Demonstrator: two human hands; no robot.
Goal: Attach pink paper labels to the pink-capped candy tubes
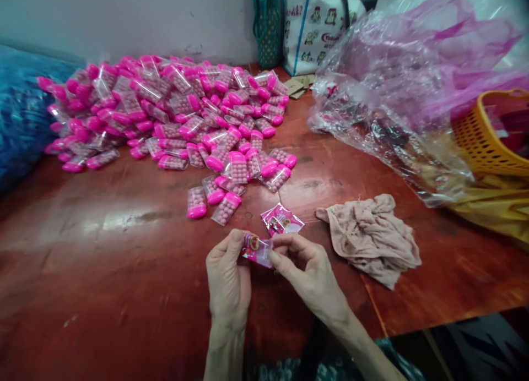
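Observation:
Between my two hands, over the near part of the table (136,271), is a small pink printed wrapper (257,250). My left hand (229,276) pinches its left end between thumb and fingers. At the right end, the thumb and fingertips of my right hand (308,271) are closed on it. Whether anything is inside the wrapper I cannot tell. Just beyond my hands lie a few more pink wrappers (285,218). Past those are loose clear containers of small pink balls with bright pink caps (227,207), the nearest ones lying on their sides.
A large heap of the same containers (165,100) lies along the wall. To the right are a crumpled pinkish cloth (374,238), clear and pink plastic bags (384,83) and a yellow basket (479,130). A blue bag (25,111) stands left; a white printed bag (318,28) stands behind.

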